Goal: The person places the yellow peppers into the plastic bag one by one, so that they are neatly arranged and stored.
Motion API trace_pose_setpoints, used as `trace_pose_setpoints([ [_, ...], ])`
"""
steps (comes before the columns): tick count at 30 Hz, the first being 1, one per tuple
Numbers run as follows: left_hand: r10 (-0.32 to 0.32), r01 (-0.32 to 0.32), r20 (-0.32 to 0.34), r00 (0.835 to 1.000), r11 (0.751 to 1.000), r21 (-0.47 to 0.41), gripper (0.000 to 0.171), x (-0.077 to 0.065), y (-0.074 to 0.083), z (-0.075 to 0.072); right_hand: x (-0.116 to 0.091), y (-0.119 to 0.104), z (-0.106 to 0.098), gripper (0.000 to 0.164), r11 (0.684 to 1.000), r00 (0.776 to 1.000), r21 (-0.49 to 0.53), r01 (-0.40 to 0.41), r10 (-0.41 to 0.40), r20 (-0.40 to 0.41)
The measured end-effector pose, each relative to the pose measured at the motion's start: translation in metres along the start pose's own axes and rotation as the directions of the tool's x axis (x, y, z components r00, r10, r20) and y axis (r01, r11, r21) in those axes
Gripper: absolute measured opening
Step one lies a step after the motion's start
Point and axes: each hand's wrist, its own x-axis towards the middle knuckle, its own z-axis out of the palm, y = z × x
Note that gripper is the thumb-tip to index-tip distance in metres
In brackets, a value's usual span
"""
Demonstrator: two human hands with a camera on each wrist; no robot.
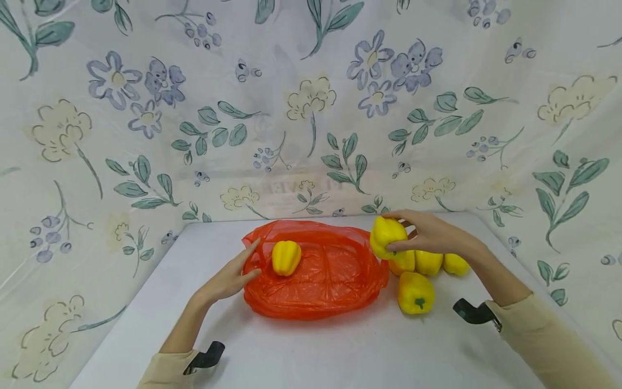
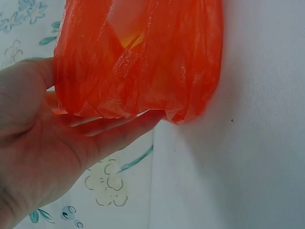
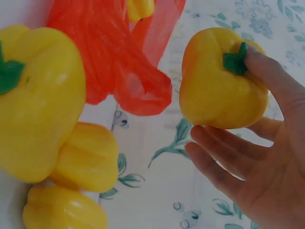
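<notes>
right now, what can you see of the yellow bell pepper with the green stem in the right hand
The glossy yellow bell pepper with a green stem is plump, lobed and smooth, perhaps plastic. The stem faces the person. The bare right hand holds it up, thumb against the stem, fingers at its far side, by the right end of the crinkled red plastic bag. The right wrist view shows it apart from the bag.

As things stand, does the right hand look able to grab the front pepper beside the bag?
Probably not just yet: the right hand already holds another pepper, so its grasp looks taken up. Otherwise the way seems free, since nothing covers the front pepper.
</notes>
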Motion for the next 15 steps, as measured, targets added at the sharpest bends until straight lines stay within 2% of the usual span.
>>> trace_pose_setpoints([
  [11,0.023,-0.023,0.000,1.000,1.000,-0.014,0.077,0.000,0.001,-0.002,0.033,-0.022,0.008,0.077,0.999,0.998,0.030,0.019,-0.021,0.055],
  [15,0.014,-0.014,0.000,1.000,1.000,-0.011,0.077,0.000,0.000,-0.001,0.046,-0.026,0.014,0.076,0.999,0.996,0.033,0.029,-0.032,0.082],
])
